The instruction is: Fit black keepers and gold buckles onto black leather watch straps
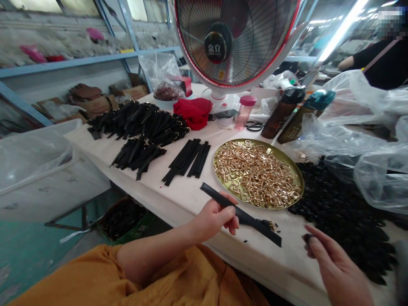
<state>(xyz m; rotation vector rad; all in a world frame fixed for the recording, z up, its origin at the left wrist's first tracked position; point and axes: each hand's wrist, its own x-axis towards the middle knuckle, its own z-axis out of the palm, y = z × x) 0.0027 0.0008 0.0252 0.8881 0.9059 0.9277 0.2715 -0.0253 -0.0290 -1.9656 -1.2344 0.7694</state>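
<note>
Here's the left hand [219, 216], thumb pressed down on top, fingers curled beneath, gripping a long black strap [261, 231] around its middle. The strap slants across the near side of the counter [191, 199], one end pointing up and away to the left, the other down to the right, with a few gold bits [271, 224] and dark crumbs just beside that lower end.

Over to the right hand [333, 255]: thumb and fingers pinch a small dark piece [307, 239], its exact shape hidden by the grip. That hand is well apart from the strap and right beside a broad heap of black pieces [344, 212], partly covered by clear plastic bags [382, 170].

Centre stage, a round tray [286, 157] gleams with gold buckles [261, 174] spread across most of it! Left of it, flat black straps [183, 157] lie in a loose stack; next comes a small pile of straps [137, 155], and behind that a much bigger mound [137, 121], gold glinting at its edges.

At the back, a red cloth [193, 114], a pink-lidded cup [245, 112], a dark bottle [280, 112] and a big fan [237, 25]. Far right, a person in black [385, 59].
</note>
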